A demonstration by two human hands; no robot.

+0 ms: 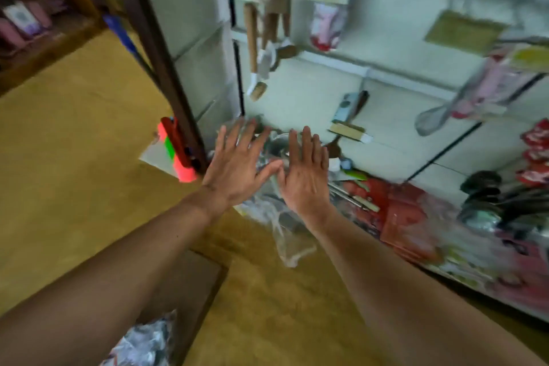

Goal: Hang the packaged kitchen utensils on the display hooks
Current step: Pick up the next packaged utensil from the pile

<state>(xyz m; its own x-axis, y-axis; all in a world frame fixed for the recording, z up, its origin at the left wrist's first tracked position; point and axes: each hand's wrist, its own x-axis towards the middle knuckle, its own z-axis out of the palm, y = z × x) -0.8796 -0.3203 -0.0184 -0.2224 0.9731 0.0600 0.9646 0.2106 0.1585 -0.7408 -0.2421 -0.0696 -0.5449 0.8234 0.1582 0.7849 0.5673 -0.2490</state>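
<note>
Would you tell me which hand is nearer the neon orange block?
Left. The left hand is just right of the neon orange block; the right hand is farther right.

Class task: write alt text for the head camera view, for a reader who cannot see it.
An open left hand and open right hand reach, fingers spread, over crinkled clear plastic packaging at the foot of a white display panel where wooden-handled utensils hang.

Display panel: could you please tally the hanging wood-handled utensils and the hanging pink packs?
Wood-handled utensils: 3
Pink packs: 2
Total: 5
The view is blurred, so these are counted by handles and by pink shapes.
</note>
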